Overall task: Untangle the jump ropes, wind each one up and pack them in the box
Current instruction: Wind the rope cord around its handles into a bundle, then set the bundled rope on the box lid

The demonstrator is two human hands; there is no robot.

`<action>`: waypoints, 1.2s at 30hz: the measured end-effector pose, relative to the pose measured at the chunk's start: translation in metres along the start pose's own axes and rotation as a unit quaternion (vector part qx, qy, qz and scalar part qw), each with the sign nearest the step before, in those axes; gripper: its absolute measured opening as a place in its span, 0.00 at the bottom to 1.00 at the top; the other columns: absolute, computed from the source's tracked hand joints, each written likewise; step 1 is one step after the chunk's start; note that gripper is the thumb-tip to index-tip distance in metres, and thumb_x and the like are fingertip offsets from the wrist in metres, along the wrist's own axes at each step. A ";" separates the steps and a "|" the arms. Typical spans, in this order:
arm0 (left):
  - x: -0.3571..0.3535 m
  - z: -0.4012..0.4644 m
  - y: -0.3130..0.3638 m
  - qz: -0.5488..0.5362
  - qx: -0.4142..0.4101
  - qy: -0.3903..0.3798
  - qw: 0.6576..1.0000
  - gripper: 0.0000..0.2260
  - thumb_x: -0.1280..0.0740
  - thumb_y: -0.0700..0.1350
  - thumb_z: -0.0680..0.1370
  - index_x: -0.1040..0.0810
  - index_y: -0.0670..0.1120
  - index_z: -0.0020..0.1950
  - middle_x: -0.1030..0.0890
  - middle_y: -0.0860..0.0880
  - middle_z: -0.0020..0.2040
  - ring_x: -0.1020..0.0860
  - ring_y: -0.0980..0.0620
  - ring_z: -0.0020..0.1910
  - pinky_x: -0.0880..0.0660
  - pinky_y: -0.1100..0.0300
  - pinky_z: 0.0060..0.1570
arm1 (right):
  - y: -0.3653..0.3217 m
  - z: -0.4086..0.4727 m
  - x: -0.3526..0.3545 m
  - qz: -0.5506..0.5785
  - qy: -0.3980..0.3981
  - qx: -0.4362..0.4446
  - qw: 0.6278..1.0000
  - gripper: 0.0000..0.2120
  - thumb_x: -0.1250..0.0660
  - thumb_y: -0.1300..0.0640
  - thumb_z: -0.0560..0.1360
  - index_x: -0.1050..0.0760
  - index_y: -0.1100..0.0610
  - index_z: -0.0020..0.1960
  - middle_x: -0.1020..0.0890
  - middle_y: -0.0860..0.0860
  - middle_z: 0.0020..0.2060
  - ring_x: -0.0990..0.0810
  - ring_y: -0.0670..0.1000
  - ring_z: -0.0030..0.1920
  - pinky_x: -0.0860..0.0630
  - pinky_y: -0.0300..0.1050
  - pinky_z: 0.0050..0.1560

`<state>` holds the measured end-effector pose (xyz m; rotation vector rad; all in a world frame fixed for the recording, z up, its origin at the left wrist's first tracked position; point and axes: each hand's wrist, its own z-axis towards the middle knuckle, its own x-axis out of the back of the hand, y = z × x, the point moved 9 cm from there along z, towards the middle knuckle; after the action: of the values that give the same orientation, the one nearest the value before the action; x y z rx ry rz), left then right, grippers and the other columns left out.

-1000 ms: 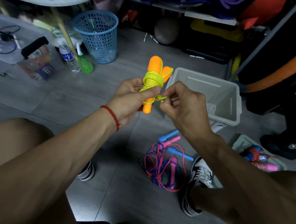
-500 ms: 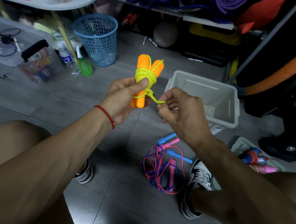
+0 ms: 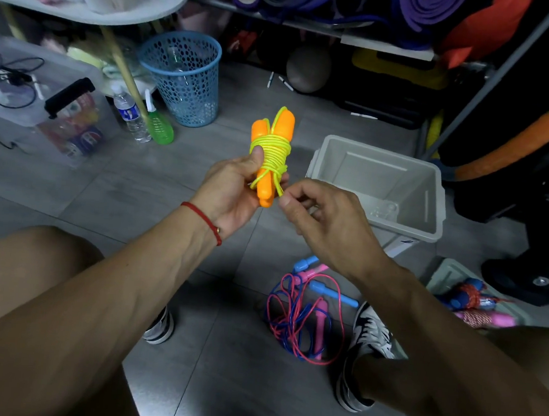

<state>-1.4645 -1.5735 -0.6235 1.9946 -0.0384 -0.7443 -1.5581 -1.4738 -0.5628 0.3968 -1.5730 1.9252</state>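
Over at the upper left of the frame I saw a clear storage bin (image 3: 30,106) with a water bottle (image 3: 130,116) and a green spray bottle (image 3: 159,126) just beside it, and next along stood a blue mesh wastebasket (image 3: 186,78) on the grey tiles. Moving toward the centre, my left hand (image 3: 232,188) gripped the orange-handled jump rope (image 3: 272,152), fingers wrapped round the lower part of the two handles and the thumb pressed up against the yellow-green cord wound about them; a red string bracelet (image 3: 202,217) sat on that wrist. Just right of it, my right hand (image 3: 327,221) had its fingers curled, thumb and forefinger pinching the loose end of that cord right at the bottom of the bundle. Below, in the lower centre, a pink rope and a blue rope (image 3: 304,314) lay tangled together on the floor beside my right shoe (image 3: 364,347). Right of centre the grey box (image 3: 321,165) stood open, just beyond the hands. At the far right edge a lid (image 3: 450,272) lay flat with wound-up ropes (image 3: 477,303) resting on it.
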 end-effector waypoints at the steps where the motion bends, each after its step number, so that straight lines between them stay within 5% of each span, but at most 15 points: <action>1: -0.002 -0.001 0.000 -0.008 0.003 -0.005 1.000 0.20 0.43 0.46 0.85 0.30 0.32 0.68 0.20 0.39 0.49 0.17 0.45 0.44 0.18 0.51 0.49 | 0.002 0.000 0.000 0.013 0.002 -0.005 1.000 0.07 0.32 0.54 0.80 0.20 0.56 0.46 0.20 0.41 0.36 0.19 0.46 0.39 0.22 0.41 0.43; 6: -0.013 -0.003 -0.005 -0.049 0.034 -0.048 0.997 0.20 0.44 0.47 0.84 0.31 0.35 0.70 0.22 0.38 0.57 0.19 0.42 0.54 0.19 0.44 0.55 | 0.010 -0.001 -0.002 0.014 0.053 -0.006 0.998 0.03 0.26 0.56 0.76 0.16 0.55 0.46 0.18 0.45 0.43 0.18 0.45 0.43 0.23 0.37 0.42; 11: -0.014 0.000 -0.004 -0.066 0.020 -0.044 0.997 0.16 0.46 0.47 0.85 0.29 0.37 0.66 0.21 0.40 0.54 0.20 0.42 0.54 0.21 0.47 0.56 | 0.033 -0.003 -0.002 0.153 0.094 -0.138 0.974 0.01 0.24 0.60 0.73 0.15 0.56 0.43 0.14 0.53 0.36 0.14 0.52 0.37 0.17 0.55 0.48; 18: -0.016 0.000 -0.005 -0.055 -0.032 -0.035 0.997 0.15 0.43 0.45 0.84 0.28 0.36 0.65 0.20 0.40 0.53 0.17 0.42 0.51 0.25 0.49 0.58 | 0.045 -0.016 -0.031 0.361 0.085 -0.285 0.884 0.04 0.28 0.67 0.75 0.19 0.70 0.47 0.15 0.63 0.37 0.15 0.54 0.34 0.16 0.43 0.40; 23: -0.017 -0.004 0.002 0.017 -0.082 -0.026 0.996 0.10 0.41 0.42 0.84 0.24 0.38 0.59 0.19 0.41 0.54 0.19 0.43 0.53 0.21 0.55 0.48 | 0.059 -0.008 -0.022 0.243 0.063 -0.281 0.926 0.11 0.22 0.58 0.72 0.21 0.63 0.45 0.18 0.57 0.34 0.18 0.52 0.29 0.19 0.46 0.30; 28: -0.025 -0.015 -0.007 0.043 -0.071 -0.050 0.995 0.13 0.41 0.43 0.84 0.26 0.37 0.63 0.21 0.39 0.55 0.22 0.46 0.49 0.23 0.47 0.51 | 0.066 -0.002 -0.002 0.077 0.091 -0.224 0.967 0.15 0.18 0.48 0.65 0.21 0.53 0.38 0.17 0.50 0.31 0.16 0.52 0.33 0.17 0.54 0.37; 34: -0.024 -0.015 -0.015 0.045 -0.044 -0.024 0.998 0.13 0.40 0.45 0.84 0.24 0.37 0.62 0.21 0.36 0.55 0.22 0.38 0.54 0.25 0.34 0.57 | 0.061 0.003 0.008 -0.046 0.030 -0.189 0.981 0.16 0.19 0.44 0.64 0.21 0.51 0.42 0.17 0.44 0.35 0.19 0.41 0.37 0.24 0.36 0.39; 36: -0.025 -0.013 -0.017 0.054 -0.039 -0.020 0.998 0.10 0.40 0.45 0.84 0.22 0.41 0.57 0.21 0.38 0.54 0.22 0.44 0.50 0.21 0.38 0.53 | 0.070 0.001 0.014 -0.022 0.005 -0.221 0.975 0.15 0.20 0.49 0.65 0.20 0.50 0.48 0.16 0.45 0.39 0.17 0.44 0.40 0.20 0.41 0.44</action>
<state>-1.4827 -1.5459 -0.6200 1.8880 -0.1389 -0.7052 -1.6131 -1.4783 -0.6084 0.2271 -1.9059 1.4811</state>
